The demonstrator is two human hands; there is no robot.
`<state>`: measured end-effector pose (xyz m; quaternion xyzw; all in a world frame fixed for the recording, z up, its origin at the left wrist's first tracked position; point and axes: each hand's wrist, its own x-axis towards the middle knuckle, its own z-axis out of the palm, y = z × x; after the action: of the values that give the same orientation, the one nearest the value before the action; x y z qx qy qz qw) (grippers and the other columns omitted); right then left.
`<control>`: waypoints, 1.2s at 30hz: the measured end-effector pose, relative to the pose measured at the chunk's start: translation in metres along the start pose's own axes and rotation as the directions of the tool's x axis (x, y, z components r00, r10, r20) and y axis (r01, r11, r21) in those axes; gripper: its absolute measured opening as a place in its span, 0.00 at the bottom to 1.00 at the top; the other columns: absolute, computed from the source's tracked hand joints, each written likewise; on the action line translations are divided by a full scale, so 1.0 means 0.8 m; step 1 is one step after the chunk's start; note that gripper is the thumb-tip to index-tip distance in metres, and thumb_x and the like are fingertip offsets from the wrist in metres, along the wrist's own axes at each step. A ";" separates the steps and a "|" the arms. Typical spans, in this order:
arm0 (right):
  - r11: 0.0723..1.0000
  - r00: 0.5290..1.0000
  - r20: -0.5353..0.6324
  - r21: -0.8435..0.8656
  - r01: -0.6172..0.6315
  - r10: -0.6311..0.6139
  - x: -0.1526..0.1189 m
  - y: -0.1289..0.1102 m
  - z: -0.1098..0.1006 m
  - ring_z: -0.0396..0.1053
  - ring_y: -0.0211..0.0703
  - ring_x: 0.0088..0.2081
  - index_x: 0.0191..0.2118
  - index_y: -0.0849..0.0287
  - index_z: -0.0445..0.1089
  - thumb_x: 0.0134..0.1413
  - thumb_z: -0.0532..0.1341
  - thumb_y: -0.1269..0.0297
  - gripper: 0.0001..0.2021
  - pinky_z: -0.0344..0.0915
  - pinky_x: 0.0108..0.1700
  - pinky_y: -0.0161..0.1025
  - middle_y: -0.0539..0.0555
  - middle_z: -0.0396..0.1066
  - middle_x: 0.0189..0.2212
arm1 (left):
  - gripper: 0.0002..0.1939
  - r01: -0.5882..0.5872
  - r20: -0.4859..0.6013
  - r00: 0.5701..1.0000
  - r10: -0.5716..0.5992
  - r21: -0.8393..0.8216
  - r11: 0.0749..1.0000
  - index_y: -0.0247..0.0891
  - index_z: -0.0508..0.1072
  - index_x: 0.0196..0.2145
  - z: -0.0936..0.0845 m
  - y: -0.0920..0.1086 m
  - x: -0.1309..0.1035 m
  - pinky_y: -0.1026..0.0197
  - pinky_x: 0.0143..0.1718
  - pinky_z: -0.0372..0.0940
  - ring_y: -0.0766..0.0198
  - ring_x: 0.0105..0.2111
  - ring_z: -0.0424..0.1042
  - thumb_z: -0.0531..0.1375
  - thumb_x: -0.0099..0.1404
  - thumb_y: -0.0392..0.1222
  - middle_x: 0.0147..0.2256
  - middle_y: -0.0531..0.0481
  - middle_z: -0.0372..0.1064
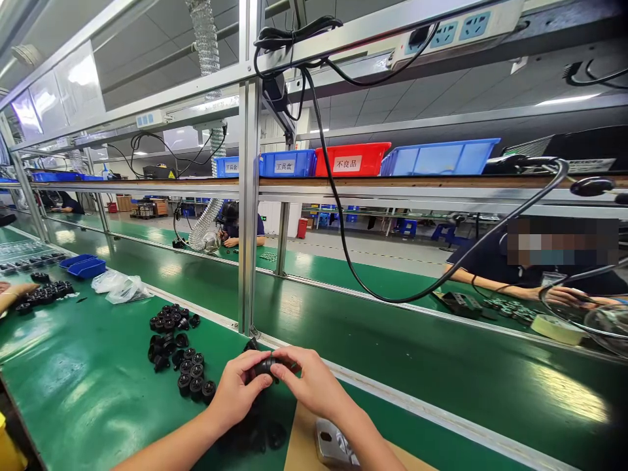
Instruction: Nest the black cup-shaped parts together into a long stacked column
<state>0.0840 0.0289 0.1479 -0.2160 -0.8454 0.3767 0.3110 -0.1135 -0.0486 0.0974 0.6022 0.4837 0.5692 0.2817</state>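
Black part (265, 367) held between left grip (237, 387) and right grip (310, 381).

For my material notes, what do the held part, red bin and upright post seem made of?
Held part: probably satin plastic or rubber; black, faint sheen.
Red bin: likely smooth moulded plastic; even, saturated colour.
Upright post: apparently satin aluminium; silvery, lengthwise grooves.

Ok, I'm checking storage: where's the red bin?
In the head view, the red bin sits above and right of centre, on the shelf, between two blue bins.
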 end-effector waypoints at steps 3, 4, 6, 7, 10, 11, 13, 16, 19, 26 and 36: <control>0.997 0.997 0.038 -0.046 0.068 -0.066 -0.004 -0.001 -0.005 0.76 0.50 0.47 0.61 0.48 0.72 0.65 0.62 0.67 0.21 0.73 0.52 0.46 0.55 0.78 0.53 | 0.18 0.011 -0.026 1.000 -0.012 -0.032 0.999 0.44 0.82 0.54 -0.003 0.000 0.003 0.50 0.59 0.72 0.48 0.54 0.77 0.69 0.67 0.44 0.53 0.43 0.80; 0.989 0.992 0.062 -0.093 0.112 -0.106 -0.005 0.000 -0.007 0.75 0.50 0.49 0.63 0.46 0.70 0.63 0.62 0.70 0.24 0.72 0.53 0.46 0.55 0.76 0.55 | 0.19 0.015 -0.037 0.999 -0.017 -0.038 0.999 0.43 0.82 0.54 -0.004 -0.001 0.003 0.50 0.59 0.72 0.48 0.55 0.77 0.69 0.66 0.44 0.54 0.43 0.80; 0.953 0.978 0.107 -0.226 0.201 -0.180 -0.004 0.005 -0.007 0.74 0.51 0.50 0.64 0.46 0.69 0.62 0.60 0.75 0.27 0.71 0.54 0.47 0.55 0.75 0.55 | 0.20 0.028 -0.050 0.998 -0.030 -0.044 0.999 0.42 0.82 0.54 -0.005 -0.005 0.003 0.49 0.60 0.71 0.47 0.55 0.77 0.70 0.65 0.44 0.54 0.43 0.80; 0.926 0.970 0.117 -0.294 0.239 -0.213 -0.003 0.009 -0.007 0.74 0.52 0.51 0.63 0.47 0.69 0.62 0.58 0.76 0.27 0.71 0.53 0.48 0.57 0.75 0.54 | 0.21 0.037 -0.053 0.998 -0.040 -0.050 0.998 0.41 0.82 0.54 -0.005 -0.008 0.003 0.49 0.59 0.72 0.47 0.54 0.78 0.70 0.64 0.44 0.54 0.42 0.80; 0.853 0.948 0.128 -0.415 0.317 -0.290 0.000 0.020 -0.005 0.74 0.54 0.50 0.62 0.50 0.70 0.66 0.54 0.76 0.23 0.72 0.50 0.49 0.59 0.77 0.51 | 0.22 0.059 -0.040 0.997 -0.062 -0.074 0.996 0.39 0.82 0.54 -0.003 -0.011 0.003 0.50 0.55 0.75 0.47 0.51 0.80 0.71 0.63 0.46 0.52 0.41 0.82; 0.842 0.942 0.131 -0.423 0.335 -0.309 0.000 0.022 -0.005 0.74 0.53 0.49 0.62 0.50 0.70 0.68 0.54 0.75 0.22 0.72 0.50 0.49 0.59 0.77 0.51 | 0.22 0.062 -0.033 0.997 -0.065 -0.080 0.995 0.39 0.82 0.54 -0.003 -0.011 0.003 0.50 0.54 0.76 0.47 0.51 0.80 0.71 0.63 0.46 0.52 0.41 0.82; 0.835 0.934 0.130 -0.418 0.357 -0.334 0.000 0.023 -0.006 0.73 0.52 0.49 0.62 0.49 0.71 0.71 0.52 0.73 0.21 0.71 0.50 0.48 0.59 0.78 0.52 | 0.22 0.062 -0.018 0.998 -0.064 -0.084 0.994 0.38 0.83 0.53 -0.004 -0.009 0.004 0.49 0.54 0.76 0.47 0.50 0.81 0.71 0.63 0.47 0.51 0.41 0.82; 0.838 0.928 0.126 -0.401 0.370 -0.350 -0.001 0.018 -0.009 0.72 0.51 0.48 0.60 0.48 0.72 0.73 0.48 0.72 0.22 0.70 0.50 0.49 0.58 0.78 0.52 | 0.22 0.052 0.011 0.999 -0.051 -0.071 0.996 0.38 0.83 0.54 -0.005 -0.005 0.004 0.49 0.52 0.77 0.47 0.49 0.81 0.70 0.64 0.48 0.50 0.40 0.83; 0.862 0.941 0.115 -0.377 0.338 -0.319 -0.002 0.013 -0.008 0.72 0.52 0.46 0.59 0.50 0.72 0.71 0.53 0.69 0.17 0.70 0.48 0.48 0.59 0.78 0.49 | 0.20 0.014 -0.001 1.000 -0.014 -0.037 0.999 0.40 0.83 0.53 -0.005 -0.001 0.002 0.49 0.52 0.77 0.47 0.48 0.81 0.70 0.65 0.46 0.49 0.41 0.83; 0.915 0.999 0.017 -0.401 0.051 -0.048 -0.004 0.003 0.000 0.72 0.49 0.33 0.35 0.54 0.75 0.75 0.51 0.53 0.21 0.63 0.37 0.42 0.54 0.76 0.30 | 0.17 -0.118 -0.078 0.989 0.125 0.097 0.988 0.47 0.86 0.48 -0.004 0.009 -0.002 0.49 0.54 0.74 0.48 0.49 0.80 0.73 0.60 0.38 0.47 0.46 0.84; 0.935 0.998 -0.047 -0.352 -0.049 0.034 -0.004 -0.008 -0.005 0.68 0.47 0.30 0.27 0.55 0.70 0.77 0.43 0.52 0.29 0.59 0.35 0.42 0.54 0.70 0.25 | 0.20 -0.076 -0.081 0.993 0.083 0.079 0.994 0.46 0.85 0.51 -0.003 0.000 -0.002 0.51 0.54 0.76 0.48 0.49 0.81 0.73 0.60 0.37 0.49 0.46 0.84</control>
<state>0.0879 0.0253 0.1537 -0.2935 -0.8881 0.2213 0.2759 -0.1155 -0.0504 0.0975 0.6067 0.4921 0.5861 0.2151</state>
